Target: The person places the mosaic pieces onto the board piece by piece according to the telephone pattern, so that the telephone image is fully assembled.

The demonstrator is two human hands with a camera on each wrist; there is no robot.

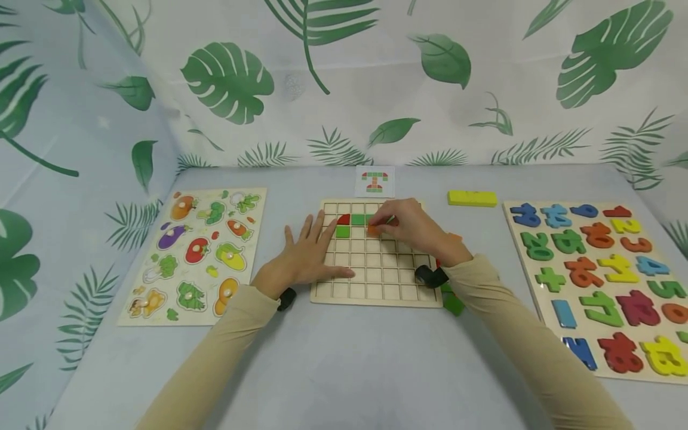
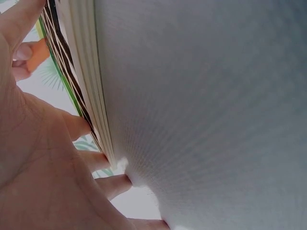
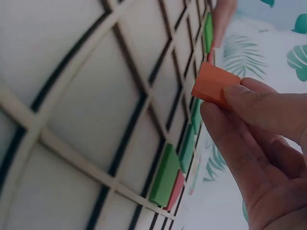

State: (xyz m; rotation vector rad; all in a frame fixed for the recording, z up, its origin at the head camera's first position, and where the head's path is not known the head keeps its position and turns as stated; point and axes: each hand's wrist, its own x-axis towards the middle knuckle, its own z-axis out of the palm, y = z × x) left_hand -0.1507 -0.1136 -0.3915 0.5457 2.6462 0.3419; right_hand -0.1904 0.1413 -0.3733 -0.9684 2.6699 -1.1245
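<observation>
My left hand (image 1: 305,254) lies with fingers spread over the left edge of a wooden grid board (image 1: 374,291). Between thumb and fingertips, my right hand (image 1: 411,226) pinches an orange square block (image 3: 211,84), held over the cells near the board's upper middle. Along an upper row sit a red rounded piece (image 1: 344,220) and green squares (image 1: 358,220), with another green square (image 1: 342,232) below the red one. In the right wrist view, a green block (image 3: 165,175) and a red piece (image 3: 175,189) stand in cells that my right hand hides from the head view.
Behind the board stands a pattern card (image 1: 375,181). Loose green blocks (image 1: 453,303) lie at its right side, partly under my right forearm. A vegetable puzzle (image 1: 258,209) is at left, a number puzzle (image 1: 529,286) at right, and a yellow block (image 1: 472,198) at back right.
</observation>
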